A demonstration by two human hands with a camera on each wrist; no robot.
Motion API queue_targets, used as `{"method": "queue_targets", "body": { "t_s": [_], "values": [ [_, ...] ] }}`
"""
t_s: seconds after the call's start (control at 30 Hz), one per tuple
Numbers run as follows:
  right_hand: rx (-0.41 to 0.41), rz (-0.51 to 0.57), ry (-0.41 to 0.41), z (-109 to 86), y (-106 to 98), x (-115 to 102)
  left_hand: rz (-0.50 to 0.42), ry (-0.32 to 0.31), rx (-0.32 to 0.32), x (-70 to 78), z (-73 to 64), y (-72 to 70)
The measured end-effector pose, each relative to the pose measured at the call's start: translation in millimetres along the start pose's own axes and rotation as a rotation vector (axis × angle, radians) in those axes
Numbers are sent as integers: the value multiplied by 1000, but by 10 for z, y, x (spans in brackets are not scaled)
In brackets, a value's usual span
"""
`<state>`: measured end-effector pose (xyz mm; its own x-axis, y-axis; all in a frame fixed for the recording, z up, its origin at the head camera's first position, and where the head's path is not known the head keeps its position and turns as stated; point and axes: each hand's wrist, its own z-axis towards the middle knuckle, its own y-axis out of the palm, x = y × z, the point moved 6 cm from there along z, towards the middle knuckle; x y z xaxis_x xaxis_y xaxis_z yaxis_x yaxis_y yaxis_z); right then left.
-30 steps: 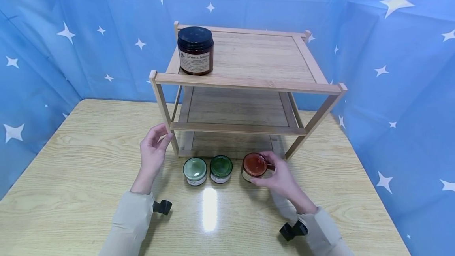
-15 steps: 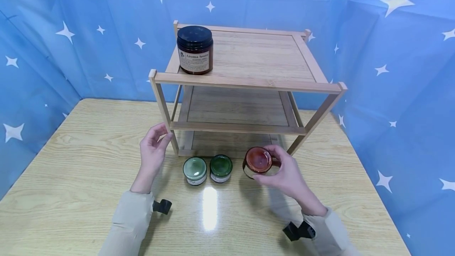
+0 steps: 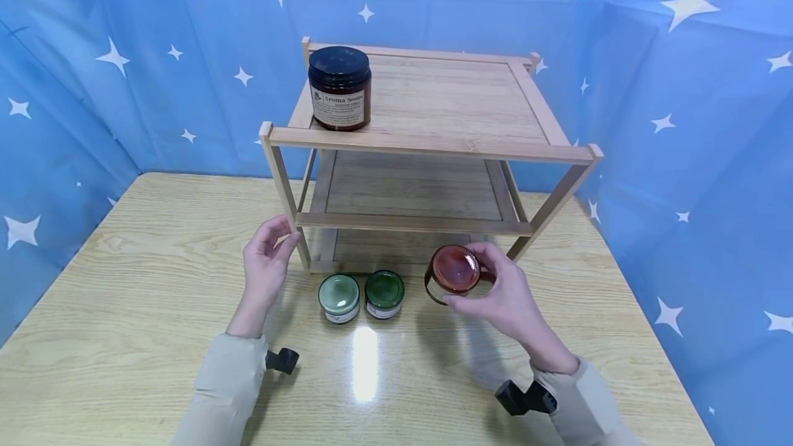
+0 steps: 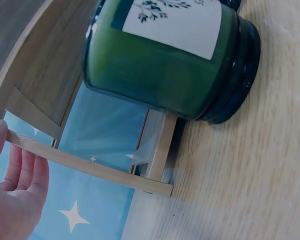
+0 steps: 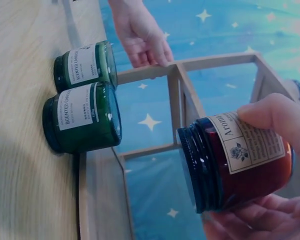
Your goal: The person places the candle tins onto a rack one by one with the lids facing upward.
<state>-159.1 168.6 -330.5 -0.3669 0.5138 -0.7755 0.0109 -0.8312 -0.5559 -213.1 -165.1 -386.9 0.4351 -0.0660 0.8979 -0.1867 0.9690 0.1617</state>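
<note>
My right hand (image 3: 504,294) holds an amber scented candle jar (image 3: 455,268) between thumb and fingers. The jar is raised off the table, glass base up; in the right wrist view its dark lid and cream label (image 5: 247,145) show. At the shelf's front left post, my left hand (image 3: 266,257) pinches the wood between thumb and fingers, as the left wrist view also shows. Two green candle jars, a pale one (image 3: 339,294) and a darker one (image 3: 385,291), stand upside down on their lids in front of the shelf.
A three-tier wooden shelf (image 3: 427,146) stands on the wooden table (image 3: 124,308). On the left of its top tier is a larger amber jar (image 3: 339,91) with a black lid, upright. A blue star-patterned curtain (image 3: 186,74) hangs behind and on both sides.
My right hand has lifted the amber candle jar off the table and moved it slightly right and toward the shelf. My left hand has stayed on the post.
</note>
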Motion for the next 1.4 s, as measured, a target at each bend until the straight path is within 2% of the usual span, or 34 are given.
{"method": "queue_targets", "body": {
  "t_s": [0.43,0.77,1.17,1.4],
  "values": [
    [19,118,-36,61,-94,-178,-1,-3,2,-12,3,-2],
    [96,211,-80,106,-174,-368,-18,6,5,-9,1,-1],
    [150,259,-182,208,-287,-709,-14,-9,7,-8,-2,-8],
    [141,295,-192,292,-294,-834,-7,0,-3,-4,1,-1]
  ]
}}
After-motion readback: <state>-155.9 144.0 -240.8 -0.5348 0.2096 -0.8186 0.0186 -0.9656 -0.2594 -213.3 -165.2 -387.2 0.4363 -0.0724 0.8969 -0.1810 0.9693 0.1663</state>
